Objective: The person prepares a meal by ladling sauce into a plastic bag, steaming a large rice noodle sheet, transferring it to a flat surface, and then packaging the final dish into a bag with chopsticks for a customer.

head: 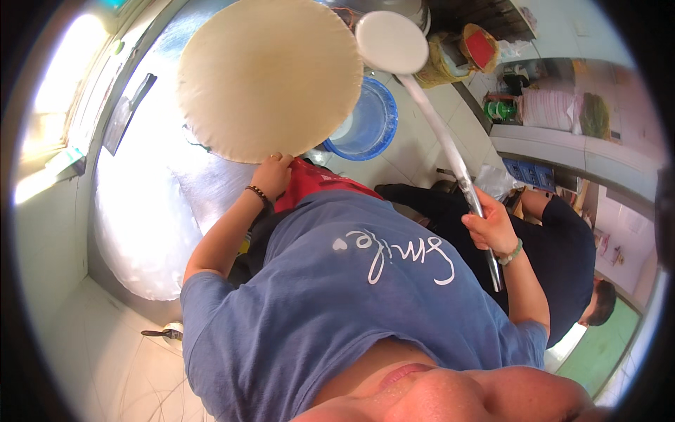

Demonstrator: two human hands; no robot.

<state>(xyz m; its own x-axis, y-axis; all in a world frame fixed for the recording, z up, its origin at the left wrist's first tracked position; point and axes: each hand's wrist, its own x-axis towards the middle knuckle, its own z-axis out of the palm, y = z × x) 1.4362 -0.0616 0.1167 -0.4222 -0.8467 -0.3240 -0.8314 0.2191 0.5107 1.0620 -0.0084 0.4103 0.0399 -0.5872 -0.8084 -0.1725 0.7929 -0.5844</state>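
My left hand (273, 176), with a ring and a dark bead bracelet, grips the near rim of a large pale round disc (269, 79). Its edge is finely crimped; whether the surface is cloth or dough I cannot tell. In my right hand (493, 220) is the long metal handle of a ladle (391, 42). A flat white surface fills the ladle's round bowl, and white residue coats the upper handle. The bowl sits right beside the disc's right edge. Under that edge shows a blue plastic bucket (372, 124) with white residue inside, partly hidden by the disc.
A cleaver (126, 113) lies on the bright metal table (203, 192) at left, near a glossy white round surface (142, 242). A brush (158, 333) rests lower left. A person in dark clothes (553, 253) is close on my right. Sacks (445, 63) stand at the back.
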